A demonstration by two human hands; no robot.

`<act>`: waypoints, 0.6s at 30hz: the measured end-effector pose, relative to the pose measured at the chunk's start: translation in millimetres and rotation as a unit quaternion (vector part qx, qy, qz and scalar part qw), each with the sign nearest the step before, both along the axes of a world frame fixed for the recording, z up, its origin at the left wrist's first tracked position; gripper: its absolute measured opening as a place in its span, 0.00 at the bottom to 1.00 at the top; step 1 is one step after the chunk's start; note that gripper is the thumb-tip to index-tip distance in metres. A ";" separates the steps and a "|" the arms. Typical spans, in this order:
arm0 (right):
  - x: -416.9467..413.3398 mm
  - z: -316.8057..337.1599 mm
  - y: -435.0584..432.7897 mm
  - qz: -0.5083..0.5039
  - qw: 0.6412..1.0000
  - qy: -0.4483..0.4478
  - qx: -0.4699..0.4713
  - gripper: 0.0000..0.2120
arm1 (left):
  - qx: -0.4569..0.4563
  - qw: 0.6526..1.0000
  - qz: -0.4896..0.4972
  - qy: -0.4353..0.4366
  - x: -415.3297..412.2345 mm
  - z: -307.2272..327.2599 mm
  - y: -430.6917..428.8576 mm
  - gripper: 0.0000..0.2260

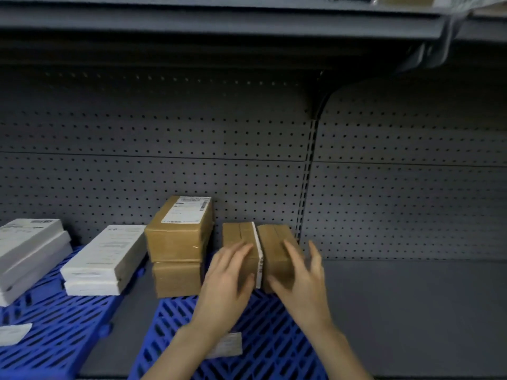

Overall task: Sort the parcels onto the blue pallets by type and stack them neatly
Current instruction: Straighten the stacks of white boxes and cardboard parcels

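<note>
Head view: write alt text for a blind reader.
A person's left hand and right hand touch a pair of brown boxes side by side on the right blue pallet. Left of them stand two stacked brown boxes; white boxes sit on the left blue pallet.

Stockroom or parcel depot: grey pegboard-backed shelving (397, 311), blue plastic pallets (269, 338), labelled cardboard parcels (178, 234).

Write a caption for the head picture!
Left hand and right hand touch two brown parcels side by side on a blue pallet, beside a brown stack.
</note>
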State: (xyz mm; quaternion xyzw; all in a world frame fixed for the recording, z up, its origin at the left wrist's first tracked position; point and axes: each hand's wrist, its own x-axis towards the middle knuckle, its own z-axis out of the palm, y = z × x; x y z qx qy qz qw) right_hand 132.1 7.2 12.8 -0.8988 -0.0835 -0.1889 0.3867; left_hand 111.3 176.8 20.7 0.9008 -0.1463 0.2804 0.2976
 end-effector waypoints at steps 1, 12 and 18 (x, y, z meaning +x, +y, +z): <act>4.7 -2.3 -2.1 0.012 1.000 0.007 -0.009 0.37 | 0.025 0.999 0.021 0.009 6.9 -1.7 -4.1 0.26; 19.3 -13.8 -18.5 0.086 0.995 0.021 -0.038 0.34 | 0.136 0.970 0.170 0.104 36.7 -0.7 -18.7 0.31; 20.0 -13.7 -26.9 0.102 0.994 0.033 -0.003 0.35 | 0.102 0.978 0.175 0.051 40.7 -2.9 -24.5 0.21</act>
